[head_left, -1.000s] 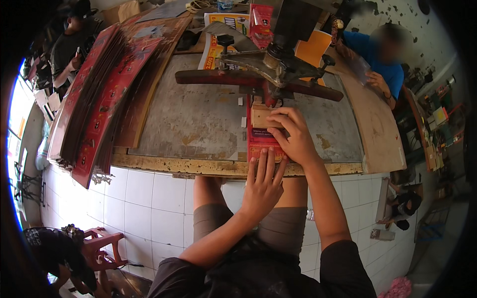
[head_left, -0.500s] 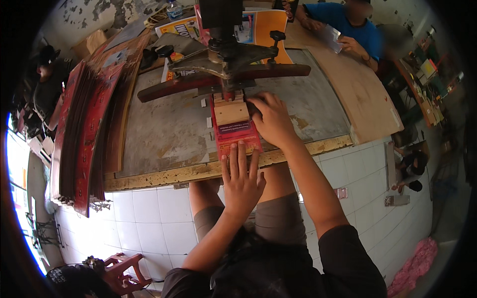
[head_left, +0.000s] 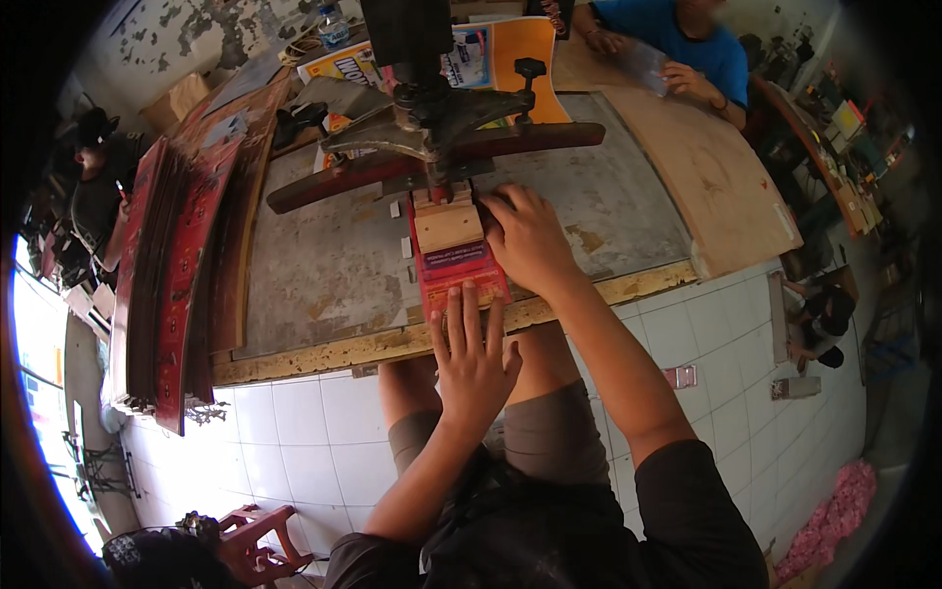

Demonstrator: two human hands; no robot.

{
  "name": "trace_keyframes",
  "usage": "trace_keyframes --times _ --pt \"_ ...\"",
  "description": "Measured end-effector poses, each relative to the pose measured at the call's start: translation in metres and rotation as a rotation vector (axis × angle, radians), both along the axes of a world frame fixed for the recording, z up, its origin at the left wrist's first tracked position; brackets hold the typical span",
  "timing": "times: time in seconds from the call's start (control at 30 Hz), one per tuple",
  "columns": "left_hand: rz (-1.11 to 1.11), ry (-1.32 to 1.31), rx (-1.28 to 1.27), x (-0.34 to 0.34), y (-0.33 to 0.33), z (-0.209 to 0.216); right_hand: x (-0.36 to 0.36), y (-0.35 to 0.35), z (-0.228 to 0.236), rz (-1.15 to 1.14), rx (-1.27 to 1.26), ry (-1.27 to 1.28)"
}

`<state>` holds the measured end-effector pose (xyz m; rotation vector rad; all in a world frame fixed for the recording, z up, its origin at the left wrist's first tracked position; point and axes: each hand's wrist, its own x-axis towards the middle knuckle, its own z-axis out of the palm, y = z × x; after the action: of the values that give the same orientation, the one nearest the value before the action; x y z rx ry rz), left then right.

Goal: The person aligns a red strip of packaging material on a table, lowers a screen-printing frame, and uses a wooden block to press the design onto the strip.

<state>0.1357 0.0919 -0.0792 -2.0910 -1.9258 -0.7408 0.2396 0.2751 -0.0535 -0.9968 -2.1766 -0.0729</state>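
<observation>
My left hand [head_left: 471, 358] lies flat, fingers stretched over the near end of a pink-red printed plastic packet [head_left: 461, 285] with a purple band. A pale wooden block [head_left: 448, 226] rests on the packet's far part. My right hand [head_left: 530, 236] is at the block's right side, its fingers slightly bent against the edge of the block or packet and not wrapped round it. Just beyond the block stands a dark metal clamp-like fixture [head_left: 432, 128] with a long reddish bar [head_left: 530, 140] and knobs. Its lower tip hangs over the block's far end, and I cannot tell whether they touch.
The worn grey tabletop [head_left: 324, 255] has a rough front edge. Red-and-brown boards [head_left: 186, 285] stack at the left. Printed sheets [head_left: 530, 69] and a water bottle [head_left: 334, 27] lie behind the fixture. A co-worker in blue [head_left: 721, 59] holds a clear plastic item at back right.
The view has shifted slightly. My hands keep nearly the same places on the packet and beside the block. The co-worker's clear item has tilted lower.
</observation>
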Motion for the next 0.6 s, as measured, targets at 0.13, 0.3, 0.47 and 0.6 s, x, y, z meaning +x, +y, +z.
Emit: trace_keyframes --times 0.13,0.3,0.47,0.6 --pt "-0.004 -0.014 0.002 -0.001 0.000 -0.001 0.000 -0.002 0.006 0.015 -0.076 0.071" --pt "-0.004 0.004 0.028 -0.003 -0.001 -0.001 0.000 -0.011 0.028 0.218 -0.136 0.208" --pt "0.011 0.032 0.027 -0.003 0.000 -0.006 -0.004 -0.019 0.034 0.282 -0.191 0.143" --pt "0.000 0.018 0.041 -0.002 0.000 -0.009 -0.006 -0.018 0.031 0.288 -0.213 0.165"
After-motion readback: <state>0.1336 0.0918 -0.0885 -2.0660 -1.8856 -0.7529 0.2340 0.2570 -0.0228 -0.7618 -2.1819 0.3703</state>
